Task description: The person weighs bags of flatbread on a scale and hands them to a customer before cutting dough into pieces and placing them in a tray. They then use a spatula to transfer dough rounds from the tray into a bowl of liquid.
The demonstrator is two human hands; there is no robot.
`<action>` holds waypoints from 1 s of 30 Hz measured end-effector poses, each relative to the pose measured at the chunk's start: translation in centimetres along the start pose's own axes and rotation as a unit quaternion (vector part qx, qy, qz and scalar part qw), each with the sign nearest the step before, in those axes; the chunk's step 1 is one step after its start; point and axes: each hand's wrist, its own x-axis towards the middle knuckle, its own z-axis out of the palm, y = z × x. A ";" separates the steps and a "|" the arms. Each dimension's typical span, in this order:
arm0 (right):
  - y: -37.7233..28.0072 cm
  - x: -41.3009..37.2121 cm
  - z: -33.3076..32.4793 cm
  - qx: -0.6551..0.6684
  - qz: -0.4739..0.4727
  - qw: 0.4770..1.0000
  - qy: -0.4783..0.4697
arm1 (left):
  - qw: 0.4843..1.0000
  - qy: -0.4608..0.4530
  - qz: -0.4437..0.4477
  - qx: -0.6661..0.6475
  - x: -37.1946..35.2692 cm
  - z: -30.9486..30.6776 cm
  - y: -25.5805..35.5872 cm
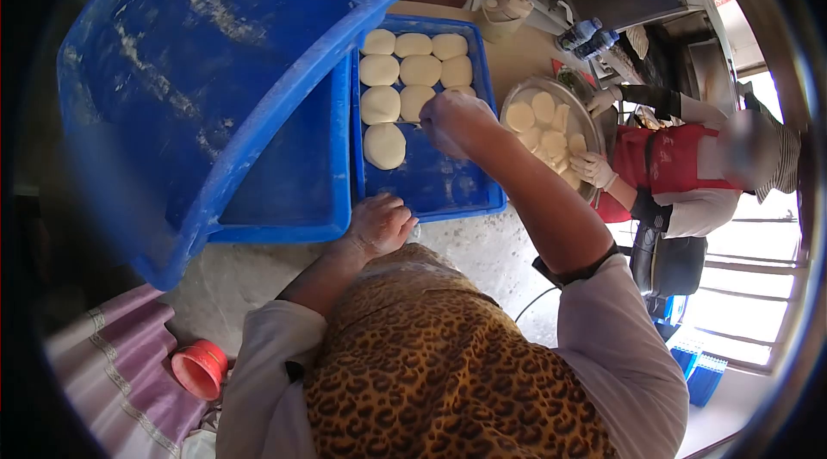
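Note:
Several round, flattened pieces of white dough (384,146) lie in rows in a shallow blue tray (457,192). My right hand (461,125) is over the tray's middle, with its fingers curled inward beside the dough pieces of the third row. It hides part of that row, and whatever its fingertips pinch, if anything, is out of sight. At the tray's near left corner, my left hand (381,225) is closed at the near rim. The lower part of the tray floor shows bare blue with flour smears.
A large flour-marked blue crate (215,54) leans at the left over another blue tray (284,192). At the right, a gloved co-worker (663,158) handles a round metal pan (551,90) of dough pieces. Two bottles (594,39) stand behind. A red bucket (200,369) sits lower left.

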 end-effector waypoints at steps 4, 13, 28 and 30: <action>-1.6 2.1 0.2 -0.041 -0.020 0.999 -0.005 | 1.000 0.003 -0.003 -0.004 -0.2 0.5 -0.4; -5.5 3.9 -1.8 -0.079 0.013 0.991 -0.111 | 1.000 -0.005 -0.008 0.001 -0.1 0.3 -0.3; -1.0 1.5 3.5 -0.115 -0.020 0.993 -0.029 | 1.000 0.006 0.011 -0.007 -0.1 0.4 -0.4; 0.1 -1.2 3.8 -0.106 -0.006 0.994 0.012 | 1.000 0.004 0.019 -0.004 -0.1 0.3 -0.7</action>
